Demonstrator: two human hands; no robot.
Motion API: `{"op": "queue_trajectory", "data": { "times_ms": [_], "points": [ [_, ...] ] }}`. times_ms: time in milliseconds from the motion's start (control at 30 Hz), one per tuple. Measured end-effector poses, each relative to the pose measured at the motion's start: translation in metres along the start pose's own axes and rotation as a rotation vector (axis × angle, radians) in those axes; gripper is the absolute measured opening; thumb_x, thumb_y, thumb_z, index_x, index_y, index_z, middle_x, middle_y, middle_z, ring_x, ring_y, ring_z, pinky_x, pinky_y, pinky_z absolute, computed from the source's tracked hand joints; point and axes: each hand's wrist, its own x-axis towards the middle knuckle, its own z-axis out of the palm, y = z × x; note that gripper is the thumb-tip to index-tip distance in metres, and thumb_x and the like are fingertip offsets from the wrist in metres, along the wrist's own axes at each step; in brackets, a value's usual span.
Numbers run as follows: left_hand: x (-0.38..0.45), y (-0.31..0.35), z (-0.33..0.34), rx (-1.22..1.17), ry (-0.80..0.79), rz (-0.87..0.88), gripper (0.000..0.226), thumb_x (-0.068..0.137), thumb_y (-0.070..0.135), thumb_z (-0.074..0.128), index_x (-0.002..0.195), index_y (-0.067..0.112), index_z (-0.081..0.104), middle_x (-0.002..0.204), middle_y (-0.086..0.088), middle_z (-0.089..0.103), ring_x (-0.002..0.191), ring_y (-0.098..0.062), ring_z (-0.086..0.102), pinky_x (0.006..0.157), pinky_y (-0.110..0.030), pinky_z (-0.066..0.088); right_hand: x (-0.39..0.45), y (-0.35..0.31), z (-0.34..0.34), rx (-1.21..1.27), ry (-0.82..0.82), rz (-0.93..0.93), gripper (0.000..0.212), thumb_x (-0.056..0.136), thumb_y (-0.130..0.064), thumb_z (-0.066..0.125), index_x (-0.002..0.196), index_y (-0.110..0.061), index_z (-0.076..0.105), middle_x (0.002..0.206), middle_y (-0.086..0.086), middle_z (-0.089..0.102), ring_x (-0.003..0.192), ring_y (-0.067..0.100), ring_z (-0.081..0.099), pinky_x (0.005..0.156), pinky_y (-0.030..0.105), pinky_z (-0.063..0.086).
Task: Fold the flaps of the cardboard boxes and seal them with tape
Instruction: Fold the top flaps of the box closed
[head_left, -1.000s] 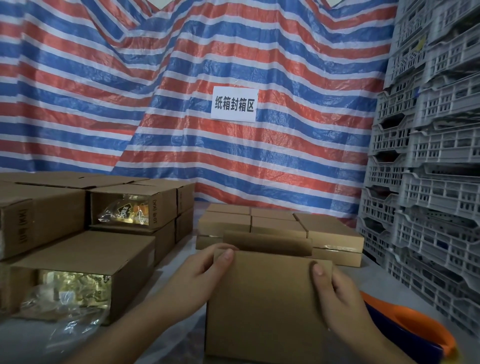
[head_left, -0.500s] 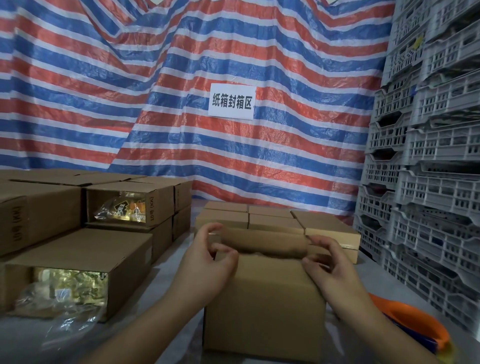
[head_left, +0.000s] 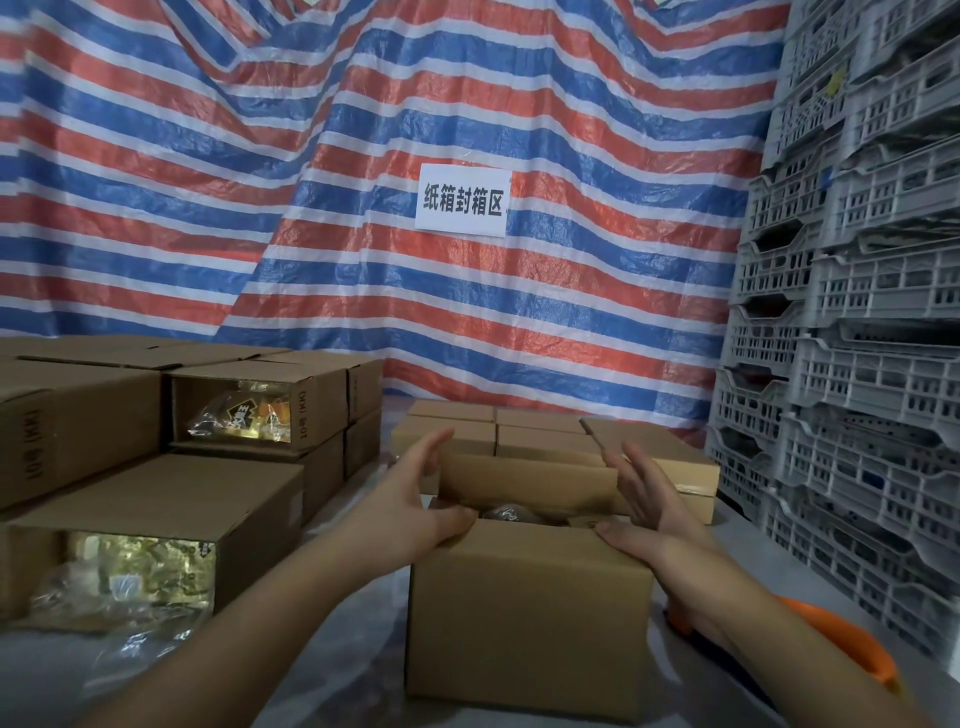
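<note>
While the box (head_left: 527, 613) sits on the table (head_left: 353, 623) straight ahead and close in, both hands work at its open top. Its far flap (head_left: 524, 486) stands upright, and a dark packet (head_left: 511, 514) shows in the gap behind the near edge.

Head view: the left hand (head_left: 410, 499) is spread, thumb lying on the near top edge at the left corner, fingers stretched up past the left end of the far flap; whether the fingertips touch the cardboard I cannot tell. The right hand (head_left: 649, 506) is also spread, thumb on the near top edge at the right corner, straight fingers raised beside the flap's right end. Neither hand pinches anything.

Left of the box a strip of bare table runs back between it and the stacked cartons (head_left: 156, 519), two of which lie with open ends showing shiny packets. Just behind the flap sits a cluster of small boxes (head_left: 493, 431), close together. To the right, an orange tool (head_left: 841, 644) lies near the right forearm, and grey crates (head_left: 857, 364) wall in that side. A striped tarp (head_left: 363, 208) with a white sign (head_left: 462, 200) closes the back.
</note>
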Motion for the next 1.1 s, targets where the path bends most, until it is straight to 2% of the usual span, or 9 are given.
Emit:
{"op": "queue_trajectory", "data": {
  "times_ms": [133, 267, 500, 633, 800, 867, 933, 1033, 1100],
  "points": [
    [-0.006, 0.0, 0.001, 0.166, 0.101, 0.135, 0.065, 0.084, 0.031, 0.073, 0.136, 0.051, 0.039, 0.123, 0.019, 0.052, 0.116, 0.008, 0.039, 0.079, -0.009, 0.034, -0.006, -0.005, 0.004, -0.123, 0.052, -0.078, 0.07, 0.088, -0.002, 0.069, 0.143, -0.035, 0.044, 0.119, -0.012, 0.071, 0.117, 0.002, 0.061, 0.1, 0.033, 0.045],
    [-0.016, 0.008, 0.004, 0.423, 0.122, 0.23, 0.014, 0.092, 0.038, 0.062, 0.103, 0.041, 0.07, 0.103, 0.022, 0.058, 0.101, 0.01, 0.042, 0.081, -0.01, 0.031, -0.01, -0.007, 0.007, -0.199, 0.103, -0.096, 0.027, 0.089, -0.008, 0.071, 0.11, -0.025, 0.071, 0.099, -0.008, 0.078, 0.103, 0.007, 0.069, 0.098, 0.035, 0.049],
    [-0.025, 0.042, 0.013, 0.953, 0.028, 0.295, 0.052, 0.094, 0.062, 0.021, 0.105, 0.037, 0.066, 0.108, 0.015, 0.061, 0.106, -0.005, 0.048, 0.106, -0.034, 0.036, -0.008, -0.009, 0.006, -0.236, 0.083, -0.082, 0.019, 0.09, -0.007, 0.07, 0.095, -0.024, 0.076, 0.092, -0.009, 0.078, 0.092, 0.005, 0.072, 0.077, 0.015, 0.053],
    [-0.022, 0.061, 0.043, 0.899, -0.226, 0.324, 0.066, 0.094, 0.068, 0.028, 0.152, 0.037, 0.021, 0.161, 0.011, 0.019, 0.147, -0.012, 0.016, 0.111, -0.031, 0.001, -0.009, -0.009, 0.005, -0.206, 0.066, -0.074, 0.018, 0.089, -0.007, 0.07, 0.098, -0.023, 0.075, 0.095, -0.007, 0.078, 0.095, 0.008, 0.072, 0.082, 0.022, 0.055],
    [-0.018, 0.061, 0.052, 0.923, -0.364, 0.279, 0.069, 0.097, 0.065, 0.027, 0.155, 0.032, 0.013, 0.163, 0.008, 0.016, 0.147, -0.012, 0.019, 0.118, -0.035, 0.014, -0.009, -0.018, 0.007, -0.205, 0.071, 0.032, 0.016, 0.091, -0.012, 0.07, 0.102, -0.024, 0.072, 0.096, -0.008, 0.077, 0.094, 0.006, 0.07, 0.079, 0.018, 0.051],
    [-0.02, 0.06, 0.051, 0.911, -0.377, 0.272, 0.067, 0.098, 0.064, 0.028, 0.155, 0.033, 0.013, 0.163, 0.009, 0.015, 0.147, -0.012, 0.019, 0.117, -0.035, 0.016, -0.01, -0.03, -0.002, -0.443, 0.237, 0.024, 0.003, 0.094, -0.024, 0.066, 0.096, -0.024, 0.068, 0.091, -0.006, 0.072, 0.087, 0.008, 0.066, 0.07, 0.018, 0.045],
    [-0.023, 0.06, 0.05, 0.896, -0.381, 0.273, 0.065, 0.098, 0.063, 0.027, 0.155, 0.034, 0.014, 0.162, 0.01, 0.015, 0.147, -0.01, 0.018, 0.116, -0.035, 0.016, -0.014, -0.04, -0.021, -1.001, 0.329, 0.056, 0.027, 0.096, -0.045, 0.054, 0.087, -0.021, 0.062, 0.089, -0.002, 0.067, 0.082, 0.014, 0.062, 0.063, 0.027, 0.042],
    [-0.026, 0.061, 0.05, 0.836, -0.377, 0.272, 0.06, 0.1, 0.059, 0.023, 0.155, 0.034, 0.016, 0.162, 0.011, 0.017, 0.147, -0.008, 0.017, 0.114, -0.031, 0.014, -0.031, -0.033, -0.049, -1.558, 0.158, 0.311, 0.056, 0.095, -0.067, 0.033, 0.106, -0.02, 0.062, 0.11, 0.003, 0.065, 0.101, 0.022, 0.063, 0.071, 0.033, 0.045],
    [-0.026, 0.062, 0.049, 0.813, -0.382, 0.262, 0.059, 0.101, 0.058, 0.022, 0.154, 0.034, 0.016, 0.162, 0.011, 0.018, 0.146, -0.007, 0.018, 0.113, -0.03, 0.014, -0.043, -0.016, -0.064, -1.584, 0.046, 0.455, 0.059, 0.092, -0.075, 0.029, 0.101, -0.025, 0.06, 0.093, -0.003, 0.06, 0.09, 0.017, 0.062, 0.071, 0.031, 0.046]
  ]
}}
